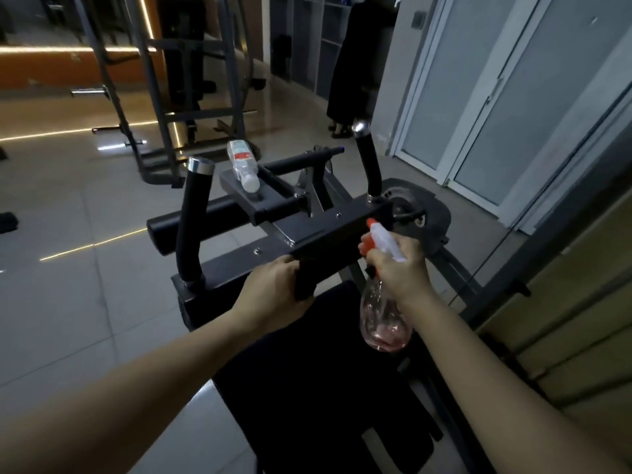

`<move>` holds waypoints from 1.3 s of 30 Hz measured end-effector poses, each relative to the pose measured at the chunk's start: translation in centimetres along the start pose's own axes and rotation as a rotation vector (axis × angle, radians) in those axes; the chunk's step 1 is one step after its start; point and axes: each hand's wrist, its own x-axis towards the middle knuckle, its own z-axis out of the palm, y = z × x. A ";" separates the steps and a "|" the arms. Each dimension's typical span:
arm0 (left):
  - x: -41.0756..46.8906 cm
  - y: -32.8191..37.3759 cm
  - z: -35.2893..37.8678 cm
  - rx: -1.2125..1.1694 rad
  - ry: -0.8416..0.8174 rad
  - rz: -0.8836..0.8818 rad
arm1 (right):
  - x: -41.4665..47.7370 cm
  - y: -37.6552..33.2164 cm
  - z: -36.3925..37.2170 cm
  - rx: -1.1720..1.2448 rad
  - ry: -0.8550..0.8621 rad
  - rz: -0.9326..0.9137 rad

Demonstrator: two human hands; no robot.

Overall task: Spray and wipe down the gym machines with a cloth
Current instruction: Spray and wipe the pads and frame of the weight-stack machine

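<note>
Right hand (398,268) grips a clear spray bottle (384,325), half hiding its orange trigger, while left hand (270,292) beside it clamps a dark object (303,285), indistinct against the black machine crossbar (328,234).

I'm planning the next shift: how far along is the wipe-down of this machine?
Done: nothing I can confirm; the picture is dark. In hand: the right hand grips the spray bottle, nozzle toward the crossbar; the left hand grips a dark thing at the crossbar, possibly the cloth. Left: wiping it, then the rack behind.
</note>
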 end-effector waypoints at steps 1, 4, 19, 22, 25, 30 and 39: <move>-0.5 0.7 1.0 0.007 -0.032 -0.002 | -0.3 1.5 -0.8 -0.023 -0.035 0.024; -1.7 2.2 4.4 -0.039 -0.165 -0.077 | -0.7 6.9 -2.9 -0.072 -0.128 0.081; -2.0 -8.1 25.0 -0.165 -0.525 -0.765 | 3.3 28.8 4.2 -0.207 -0.240 0.356; -2.5 -10.0 27.8 -0.071 -0.466 -0.820 | 5.2 31.7 6.3 -0.169 -0.228 0.399; -2.5 -11.6 29.2 -0.086 -0.638 -0.845 | 6.7 33.8 7.4 -0.228 -0.251 0.377; -2.5 -13.1 30.4 -0.060 -0.659 -0.845 | 7.8 35.3 8.0 -0.197 -0.230 0.284; -2.3 -11.6 31.5 0.157 -0.612 -0.790 | 6.9 37.1 8.5 -0.137 -0.144 0.307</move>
